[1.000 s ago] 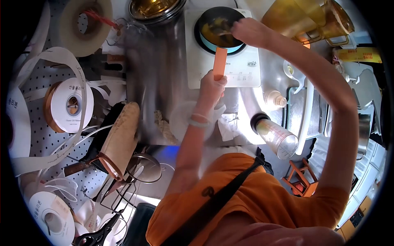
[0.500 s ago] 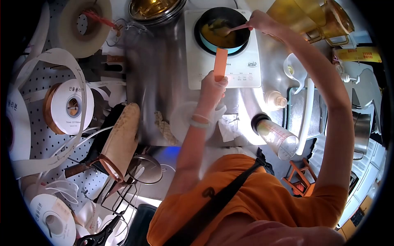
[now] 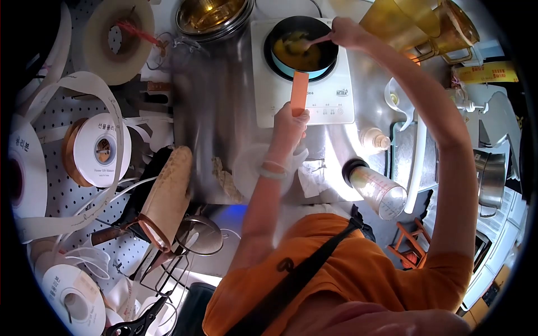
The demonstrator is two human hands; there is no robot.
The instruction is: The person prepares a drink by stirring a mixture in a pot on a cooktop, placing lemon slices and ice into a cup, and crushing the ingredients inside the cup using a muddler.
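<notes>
A small black-lined pan with a light-blue outside (image 3: 324, 73) sits on a white induction cooktop (image 3: 330, 109). My left hand (image 3: 290, 123) is closed around its flat orange handle (image 3: 300, 92). Above the pan's right rim, my right hand (image 3: 347, 33) grips a pinkish spatula (image 3: 319, 40); its head is down in the yellow, mushy food (image 3: 300, 56) inside. The exact shape of that head is hard to make out.
Right of the cooktop stand a pale bottle (image 3: 374, 140), a white ladle (image 3: 397, 98) and a clear measuring cup (image 3: 386, 199). Amber jugs (image 3: 454, 28) are at the back right, metal bowls (image 3: 213, 19) at the back left. Ribbon spools (image 3: 103, 148) crowd the left.
My right hand and the spatula have shifted slightly left relative to the pan. My left hand keeps its hold on the handle. The whole view has moved a little.
</notes>
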